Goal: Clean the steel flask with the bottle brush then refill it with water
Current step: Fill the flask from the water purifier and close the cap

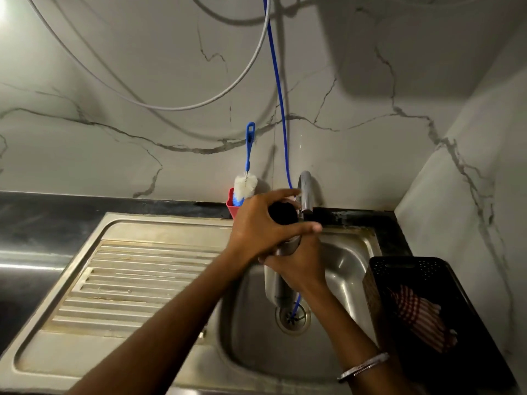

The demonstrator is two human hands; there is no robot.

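At nine o'clock of the basin lies the ribbed draining board of the steel sink, bare of any maker's mark that can be read. Behind it, at about eleven o'clock of the hands, the bottle brush stands head-up in a red holder against the marble wall, untouched — so the scrubbing is judged not yet begun. Over the basin the left hand is curled round the black cap of the steel flask, while the right hand is clamped round the body below it; the step looks like unscrewing the cap. To do it well, the right hand should hold the flask firm and upright over the basin while the left turns, so any leftover spills toward the drain. The tap stands at twelve o'clock, a blue hose beside it. At three o'clock a black basket holds a checked cloth. No label or writing is legible anywhere.
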